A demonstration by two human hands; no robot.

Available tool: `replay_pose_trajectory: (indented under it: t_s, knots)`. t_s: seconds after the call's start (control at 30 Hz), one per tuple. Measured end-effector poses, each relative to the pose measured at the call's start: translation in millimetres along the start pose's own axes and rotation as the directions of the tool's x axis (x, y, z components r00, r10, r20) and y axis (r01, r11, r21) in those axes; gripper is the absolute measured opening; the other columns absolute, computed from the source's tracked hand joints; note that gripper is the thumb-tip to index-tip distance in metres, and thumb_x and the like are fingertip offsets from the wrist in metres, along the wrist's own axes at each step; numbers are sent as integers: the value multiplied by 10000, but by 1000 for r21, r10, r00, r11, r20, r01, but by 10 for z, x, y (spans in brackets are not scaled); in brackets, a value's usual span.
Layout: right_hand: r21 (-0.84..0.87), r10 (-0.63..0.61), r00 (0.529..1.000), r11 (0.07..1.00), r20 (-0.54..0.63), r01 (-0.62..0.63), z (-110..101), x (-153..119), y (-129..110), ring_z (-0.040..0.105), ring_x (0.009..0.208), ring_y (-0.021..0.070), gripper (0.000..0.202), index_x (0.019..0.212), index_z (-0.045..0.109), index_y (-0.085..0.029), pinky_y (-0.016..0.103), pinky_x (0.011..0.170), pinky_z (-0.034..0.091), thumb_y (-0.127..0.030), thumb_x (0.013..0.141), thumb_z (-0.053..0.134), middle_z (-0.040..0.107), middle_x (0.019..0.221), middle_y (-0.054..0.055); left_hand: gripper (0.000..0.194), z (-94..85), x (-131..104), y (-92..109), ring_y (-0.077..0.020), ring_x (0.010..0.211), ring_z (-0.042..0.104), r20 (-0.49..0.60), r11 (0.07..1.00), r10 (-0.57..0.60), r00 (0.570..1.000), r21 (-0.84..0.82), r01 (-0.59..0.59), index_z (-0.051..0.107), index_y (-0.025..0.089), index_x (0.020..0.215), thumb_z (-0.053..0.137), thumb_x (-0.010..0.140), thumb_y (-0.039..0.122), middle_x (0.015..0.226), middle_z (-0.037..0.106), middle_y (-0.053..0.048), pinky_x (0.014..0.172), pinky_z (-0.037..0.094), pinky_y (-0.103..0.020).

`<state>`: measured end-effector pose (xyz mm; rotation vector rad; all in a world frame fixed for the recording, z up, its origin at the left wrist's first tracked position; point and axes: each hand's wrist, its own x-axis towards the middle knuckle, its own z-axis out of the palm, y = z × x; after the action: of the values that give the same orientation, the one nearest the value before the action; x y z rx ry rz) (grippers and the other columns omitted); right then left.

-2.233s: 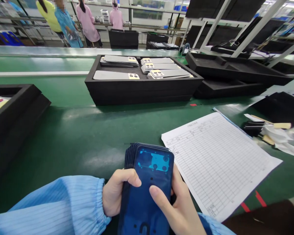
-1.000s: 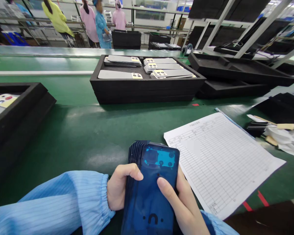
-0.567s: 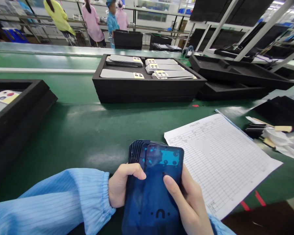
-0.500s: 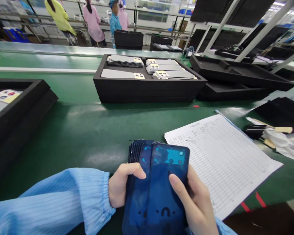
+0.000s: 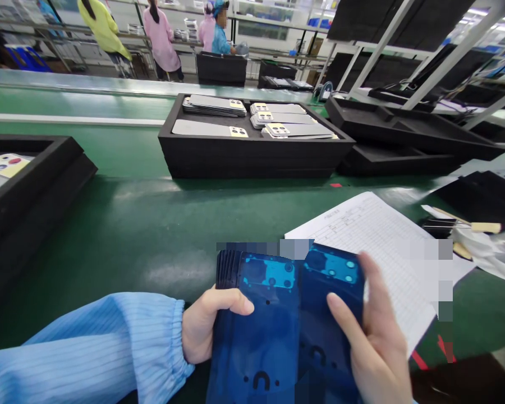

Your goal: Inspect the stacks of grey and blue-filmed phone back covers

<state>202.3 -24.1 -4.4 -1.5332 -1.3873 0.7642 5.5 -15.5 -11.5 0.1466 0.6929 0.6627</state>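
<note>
Lower centre: left hand (image 5: 202,324) clamps fanned blue panels (image 5: 267,336) at one edge, seemingly against slipping; lower right: right hand (image 5: 376,342) grasps a single panel (image 5: 323,306).

gridded paper sheet (image 5: 379,235) on green worktop (image 5: 151,219); pink-coated person (image 5: 162,38) beyond

Green tabletop (image 5: 130,219), black trays (image 5: 256,158), printed grid sheet (image 5: 381,233), crumpled white paper (image 5: 483,247), red strips (image 5: 419,359)

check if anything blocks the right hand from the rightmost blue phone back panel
Nothing visible does: the right hand touches the rightmost blue phone back panel, thumb on its face, fingers along its outer edge. The left hand holds a stack of similar panels beside it.
</note>
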Motion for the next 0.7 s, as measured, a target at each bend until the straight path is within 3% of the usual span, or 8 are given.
replay_pose_trajectory:
  t_s: [0.07,0.13,0.27,0.4,0.7]
  knots:
    - [31,55,989,998,138,-60,60,-37,36,416,1207,247,372,1188,538,-267,373,994,363,-331,822,504,533,1250,-8,373,6,4,4,-197,672,641,16,1000,19,1000,3,-19,669,105,919,565,561,117,746,716,-93,657,486,-323]
    - [78,85,976,992,202,-102,109,-71,66,532,1094,259,290,1051,645,-251,358,891,466,-348,818,502,634,1116,20,382,17,5,13,-203,696,648,52,999,34,998,1,-34,661,117,952,576,580,99,764,716,-93,660,487,-322]
    - [124,89,991,987,104,-101,166,-107,64,610,969,278,280,963,688,-246,386,813,508,-391,791,523,683,1010,44,381,43,3,26,-206,746,656,93,998,62,994,3,-62,648,131,994,564,628,69,796,719,-92,704,490,-332]
    - [42,38,999,998,39,-39,230,-109,-32,650,831,285,309,927,696,-238,390,746,532,-363,645,681,707,904,46,382,68,4,33,-211,783,659,122,998,57,991,19,-59,644,139,1012,534,661,37,791,723,-89,732,491,-335]
    - [29,-60,995,998,80,58,262,-100,-120,640,676,227,228,883,694,-253,333,644,551,-312,664,669,693,799,22,367,50,11,47,-213,859,650,159,998,24,987,47,-32,636,163,1034,502,718,33,946,704,-98,771,488,-342]
